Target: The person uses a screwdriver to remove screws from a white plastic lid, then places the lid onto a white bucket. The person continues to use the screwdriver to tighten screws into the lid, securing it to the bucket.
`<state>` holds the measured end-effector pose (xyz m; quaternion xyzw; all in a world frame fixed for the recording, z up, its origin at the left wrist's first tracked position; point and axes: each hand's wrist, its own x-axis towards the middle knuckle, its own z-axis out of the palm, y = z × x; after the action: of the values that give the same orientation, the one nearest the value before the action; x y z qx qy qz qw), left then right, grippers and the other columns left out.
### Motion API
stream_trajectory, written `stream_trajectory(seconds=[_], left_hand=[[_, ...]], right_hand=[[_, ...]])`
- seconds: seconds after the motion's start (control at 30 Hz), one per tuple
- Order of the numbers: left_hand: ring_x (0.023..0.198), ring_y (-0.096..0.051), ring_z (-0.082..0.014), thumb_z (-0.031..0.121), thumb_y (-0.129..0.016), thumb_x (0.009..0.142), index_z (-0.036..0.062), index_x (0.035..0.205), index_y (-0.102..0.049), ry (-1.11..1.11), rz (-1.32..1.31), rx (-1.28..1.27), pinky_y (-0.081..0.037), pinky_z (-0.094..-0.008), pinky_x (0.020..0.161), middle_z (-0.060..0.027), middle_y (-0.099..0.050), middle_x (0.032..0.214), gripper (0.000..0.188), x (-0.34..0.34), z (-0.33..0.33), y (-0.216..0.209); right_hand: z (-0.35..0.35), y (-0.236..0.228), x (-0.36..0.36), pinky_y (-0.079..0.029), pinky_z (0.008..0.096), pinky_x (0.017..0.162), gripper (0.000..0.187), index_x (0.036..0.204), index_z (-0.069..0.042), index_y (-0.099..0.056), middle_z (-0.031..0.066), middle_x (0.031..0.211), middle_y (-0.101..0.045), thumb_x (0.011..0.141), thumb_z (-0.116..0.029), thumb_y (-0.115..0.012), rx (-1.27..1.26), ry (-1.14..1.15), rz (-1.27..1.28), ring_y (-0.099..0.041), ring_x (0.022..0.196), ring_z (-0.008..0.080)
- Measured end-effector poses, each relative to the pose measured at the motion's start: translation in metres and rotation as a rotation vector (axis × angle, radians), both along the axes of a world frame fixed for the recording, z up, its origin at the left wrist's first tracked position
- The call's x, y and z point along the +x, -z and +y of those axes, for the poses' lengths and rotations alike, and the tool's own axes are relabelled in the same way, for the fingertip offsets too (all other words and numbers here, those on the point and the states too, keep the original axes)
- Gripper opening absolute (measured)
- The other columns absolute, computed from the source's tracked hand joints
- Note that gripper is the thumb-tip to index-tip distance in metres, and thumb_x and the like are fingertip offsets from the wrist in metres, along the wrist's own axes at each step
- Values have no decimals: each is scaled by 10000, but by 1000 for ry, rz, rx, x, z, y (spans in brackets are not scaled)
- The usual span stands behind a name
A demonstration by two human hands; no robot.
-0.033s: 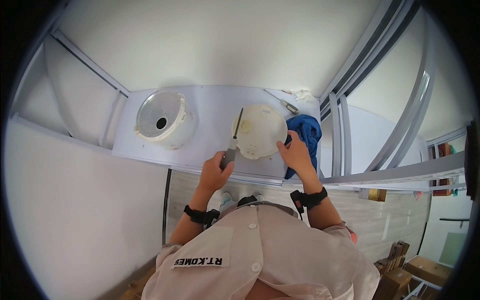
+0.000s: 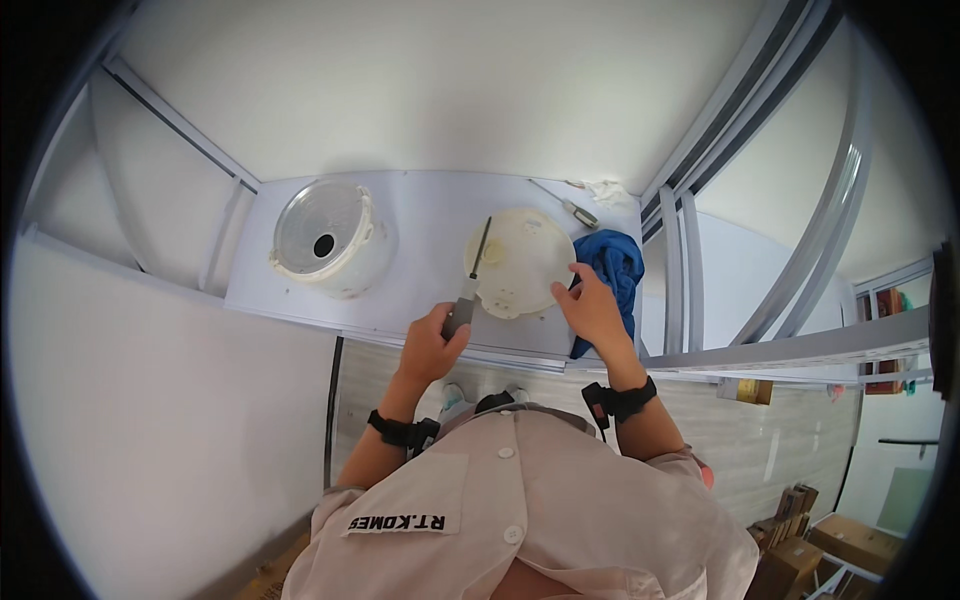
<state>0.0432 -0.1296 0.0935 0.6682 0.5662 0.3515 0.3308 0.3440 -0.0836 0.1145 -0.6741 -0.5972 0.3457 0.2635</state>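
Note:
In my left hand (image 2: 432, 345) is a screwdriver (image 2: 463, 305) with a grey handle and a long dark shaft. My fingers are closed round the handle, and the shaft points away over the left part of a round cream lid (image 2: 535, 260). The lid lies flat on the white table, with a small pale round piece at its left. At the lid's right rim is my right hand (image 2: 592, 308), thumb and forefinger apart; whether it touches the rim I cannot tell. Its other fingers are mostly hidden. A blue cloth (image 2: 618, 262) lies bunched beside that hand.
A white round tub (image 2: 360, 262), its shiny metal inside having a dark hole, stands at the table's left. Behind the lid lie a second screwdriver (image 2: 578, 212) and a crumpled white cloth (image 2: 608, 192). Metal frame posts (image 2: 690, 270) rise on the right.

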Motion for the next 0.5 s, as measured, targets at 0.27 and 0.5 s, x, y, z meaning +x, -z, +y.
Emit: stream_trajectory(seconds=[0.27,0.5], left_hand=[[782,-717,-347,230,-763,939,-3,1299,-643,174,-62,-78,-564,-407,720,-179,-747,935,445,24,0,-38],[693,-687,-247,237,-818,923,32,1404,-601,209,-33,-2,-541,-351,656,-116,-752,902,566,14,2,-60]], right_hand=[[-16,-17,-47,-535,343,708,486,1253,34,-675,136,937,-734,1023,-390,-730,-84,-494,328,-660,762,189],[-13,2,-80,-539,318,818,319,1243,45,-659,83,994,-731,1065,-219,-671,-88,-397,698,-654,885,136]])
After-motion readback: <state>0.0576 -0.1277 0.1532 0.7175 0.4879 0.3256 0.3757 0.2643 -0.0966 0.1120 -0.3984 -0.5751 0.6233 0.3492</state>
